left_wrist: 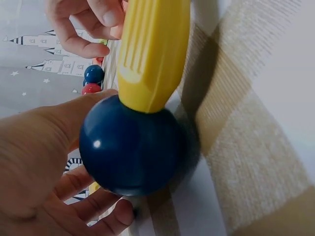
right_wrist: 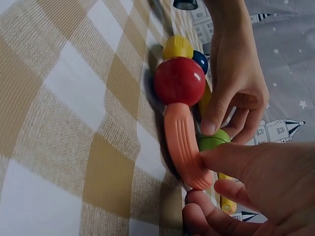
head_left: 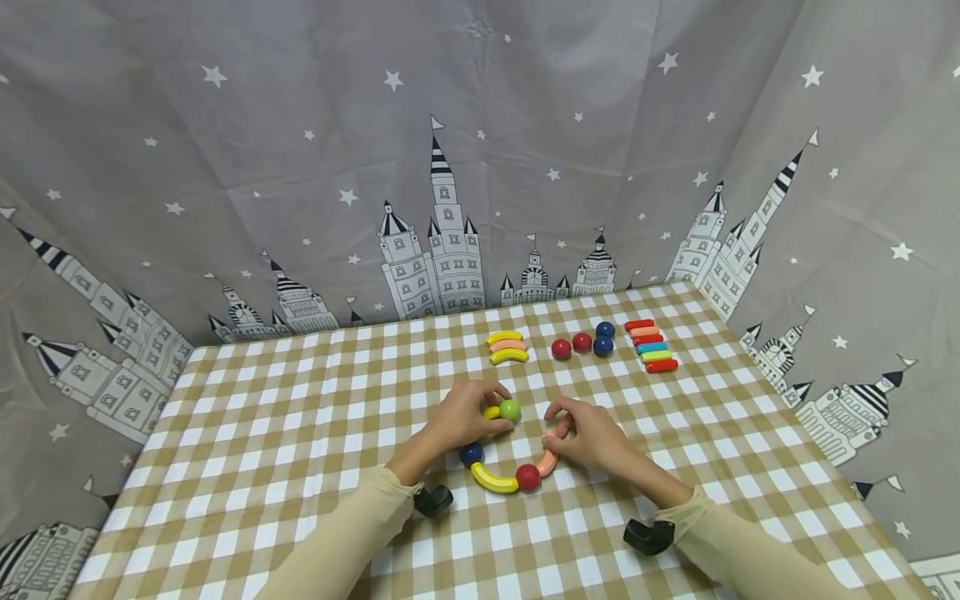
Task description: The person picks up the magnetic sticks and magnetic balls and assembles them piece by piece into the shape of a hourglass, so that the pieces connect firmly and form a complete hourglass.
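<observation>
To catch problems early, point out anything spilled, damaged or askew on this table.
Nothing looks spilled or damaged. Spare curved pieces, loose balls and straight sticks lie grouped. The chain gaps between the green ball and peach curved piece, but the left hand and right hand hold those ends, so it seems merely unfinished.

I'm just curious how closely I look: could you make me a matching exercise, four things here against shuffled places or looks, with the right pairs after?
1. green ball
2. peach piece in the chain
3. straight sticks
4. curtain

A. in a row beside loose blue balls
B. at the left hand's fingertips
C. grey with white stars
D. at the right hand

Pairs: 1-B; 2-D; 3-A; 4-C
</observation>
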Demonstrator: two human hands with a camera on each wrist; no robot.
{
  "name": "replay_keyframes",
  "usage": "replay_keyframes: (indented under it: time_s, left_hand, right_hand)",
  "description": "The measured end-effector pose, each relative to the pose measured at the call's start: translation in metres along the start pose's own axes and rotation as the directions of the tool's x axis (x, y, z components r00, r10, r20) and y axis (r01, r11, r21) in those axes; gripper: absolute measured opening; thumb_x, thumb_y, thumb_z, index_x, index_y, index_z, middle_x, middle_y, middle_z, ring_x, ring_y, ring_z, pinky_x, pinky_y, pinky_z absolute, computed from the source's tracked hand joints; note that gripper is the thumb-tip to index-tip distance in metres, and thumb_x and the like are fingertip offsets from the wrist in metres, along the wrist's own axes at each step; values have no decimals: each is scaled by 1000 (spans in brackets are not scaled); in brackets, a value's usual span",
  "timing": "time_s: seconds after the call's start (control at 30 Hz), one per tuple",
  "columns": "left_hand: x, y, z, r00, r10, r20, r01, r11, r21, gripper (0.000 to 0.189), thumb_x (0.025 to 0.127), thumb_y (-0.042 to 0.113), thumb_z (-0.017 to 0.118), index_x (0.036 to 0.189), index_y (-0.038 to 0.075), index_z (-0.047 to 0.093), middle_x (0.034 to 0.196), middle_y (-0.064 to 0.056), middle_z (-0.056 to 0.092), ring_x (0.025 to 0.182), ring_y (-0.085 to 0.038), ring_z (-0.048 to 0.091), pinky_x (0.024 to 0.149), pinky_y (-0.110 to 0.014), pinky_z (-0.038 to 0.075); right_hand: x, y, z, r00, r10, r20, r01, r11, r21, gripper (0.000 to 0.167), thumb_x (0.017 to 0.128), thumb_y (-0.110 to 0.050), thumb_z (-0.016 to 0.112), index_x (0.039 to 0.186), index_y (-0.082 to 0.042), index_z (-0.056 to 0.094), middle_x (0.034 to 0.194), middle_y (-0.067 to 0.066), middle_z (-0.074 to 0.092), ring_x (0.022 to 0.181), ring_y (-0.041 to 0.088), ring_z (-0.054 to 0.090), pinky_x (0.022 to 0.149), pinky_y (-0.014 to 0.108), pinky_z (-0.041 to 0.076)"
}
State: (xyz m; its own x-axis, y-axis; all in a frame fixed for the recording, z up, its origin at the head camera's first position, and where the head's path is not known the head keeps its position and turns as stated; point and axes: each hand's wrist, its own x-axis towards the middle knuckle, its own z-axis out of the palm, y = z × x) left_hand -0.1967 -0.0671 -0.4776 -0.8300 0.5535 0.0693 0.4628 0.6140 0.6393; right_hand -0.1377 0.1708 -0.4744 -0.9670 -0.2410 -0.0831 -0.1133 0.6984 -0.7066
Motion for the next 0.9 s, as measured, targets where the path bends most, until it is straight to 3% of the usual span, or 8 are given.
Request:
replay_keyframes:
  time_s: [0.5,0.7,0.9]
  left_hand:
    - [0,4,1,1000,-23,-14,22,999,-31,25,83,21,86,99,12,70,86,1,70,79,-14,62,70,-29,50]
    - [-1,2,4,999,-30,-42,29,999,-30,25,82,20,87,97,12,68,84,2,70,79,-14,63,71,-30,50]
    - [-1,2,3,997,-44,-57,42,999,-35,26,81,21,87,96,12,68,84,2,70,79,-13,63,72,-30,51]
  right_hand:
    - [17,0,-2,992,-23,-127,22,1000,-11,17,86,-10,78,102,-9,72,85,-6,69,67,10,54,63,27,44]
    - [26,0,-4,993,-25,-116,24,1000,-9,12,90,-16,79,99,-12,74,86,-6,68,64,13,54,58,28,44]
    - [25,0,-2,995,-15,-102,15,1000,-7,24,84,-16,84,104,-11,73,88,-5,69,69,12,55,62,27,46]
